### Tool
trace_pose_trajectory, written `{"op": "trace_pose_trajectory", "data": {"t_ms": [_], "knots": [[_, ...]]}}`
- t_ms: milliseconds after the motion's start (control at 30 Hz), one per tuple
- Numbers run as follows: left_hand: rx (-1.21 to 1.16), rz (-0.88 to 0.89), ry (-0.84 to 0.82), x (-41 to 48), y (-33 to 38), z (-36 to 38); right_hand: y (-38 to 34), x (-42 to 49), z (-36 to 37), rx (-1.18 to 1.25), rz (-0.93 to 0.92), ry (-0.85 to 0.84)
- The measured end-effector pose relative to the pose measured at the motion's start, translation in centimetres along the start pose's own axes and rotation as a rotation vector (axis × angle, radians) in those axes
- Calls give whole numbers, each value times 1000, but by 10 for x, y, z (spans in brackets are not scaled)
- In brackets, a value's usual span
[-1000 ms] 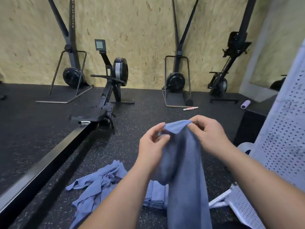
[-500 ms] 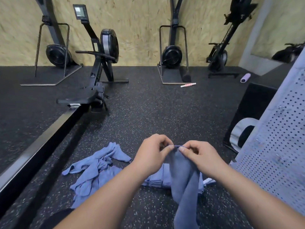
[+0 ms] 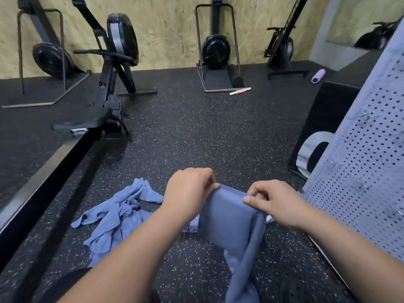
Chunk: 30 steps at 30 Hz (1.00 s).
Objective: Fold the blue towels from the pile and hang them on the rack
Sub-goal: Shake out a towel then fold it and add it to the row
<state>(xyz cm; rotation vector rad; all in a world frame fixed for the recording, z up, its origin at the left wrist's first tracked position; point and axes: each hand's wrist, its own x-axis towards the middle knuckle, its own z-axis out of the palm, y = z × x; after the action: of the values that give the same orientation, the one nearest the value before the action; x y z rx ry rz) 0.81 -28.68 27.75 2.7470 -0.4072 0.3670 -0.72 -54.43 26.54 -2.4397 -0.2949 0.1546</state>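
**Q:** Hands?
**A:** Both grip one blue towel (image 3: 227, 217). My left hand (image 3: 190, 191) pinches the left corner of its top edge, fingers curled. My right hand (image 3: 277, 204) pinches the right corner, thumb on the near face.

**Q:** How does the towel lie?
**A:** The top edge is stretched between my hands. A flat panel sits below it, and the rest hangs down to the bottom of the view, above the speckled black floor (image 3: 196, 132).

**Q:** The pile?
**A:** The crumpled pile of blue towels (image 3: 115, 217) is on the floor, left of my left forearm.

**Q:** The rack?
**A:** The white perforated rack (image 3: 367, 171) stands at right, near my right hand. The towel is not touching it.

**Q:** Anything else?
**A:** A rowing machine (image 3: 109, 73) at left. Far back on the floor lie a pink massage stick (image 3: 240, 91) and a lilac roller (image 3: 318, 75).
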Motion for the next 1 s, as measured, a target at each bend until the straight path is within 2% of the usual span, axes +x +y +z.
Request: {"op": "trace_pose_trajectory", "data": {"t_ms": [167,233,300,367,467,567,667,867,1000], "knots": [[38,-35,92,14,-20,-2,29,1,-28,90,35,-109],[68,-98,146,17,-31,-2,40,2,-40,99,45,-176],[68,-185,166,21,-41,-1,51,3,-46,57,68,-173],[-18,-229,146,21,-44,7,58,7,-44,41,84,-85],[-219,-148,13,17,-36,24,52,14,-34,20,41,35],[-377,-36,-151,11,-10,33,28,14,-19,11,-27,52],[-503,52,-228,4,16,40,6,12,-6,44,-114,10],[-538,26,-215,11,17,45,8,20,-5,124,-135,23],[-623,-121,-104,25,2,37,27,26,-12,161,-95,17]]}}
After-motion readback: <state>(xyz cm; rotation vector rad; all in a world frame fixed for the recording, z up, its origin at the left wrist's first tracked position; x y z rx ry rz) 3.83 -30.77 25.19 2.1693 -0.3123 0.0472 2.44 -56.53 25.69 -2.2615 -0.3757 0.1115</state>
